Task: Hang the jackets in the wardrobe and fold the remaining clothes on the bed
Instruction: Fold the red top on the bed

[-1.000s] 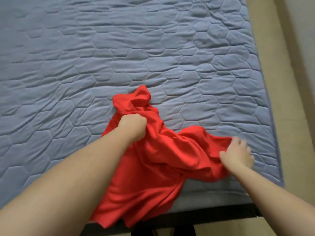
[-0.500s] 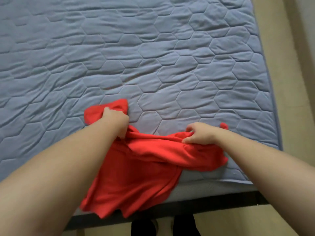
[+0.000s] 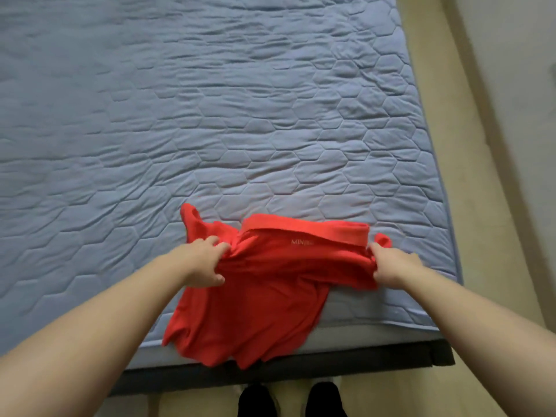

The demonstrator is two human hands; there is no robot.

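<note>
red shirt [image 3: 264, 296], crumpled, collar band stretched flat along its far edge, small pale lettering just below the band, lying near the right near corner of the blue quilted bed [image 3: 210, 115], hem draped over the near edge

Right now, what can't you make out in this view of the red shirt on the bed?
Shirt lettering: head view, too small and blurred past "MIN".
Right grip fingers: head view, mostly buried in cloth.
Shoes: head view, cut off by the bottom edge.
Bed far end: head view, cut off by the top edge.
Wardrobe, jackets: outside the frame.
</note>
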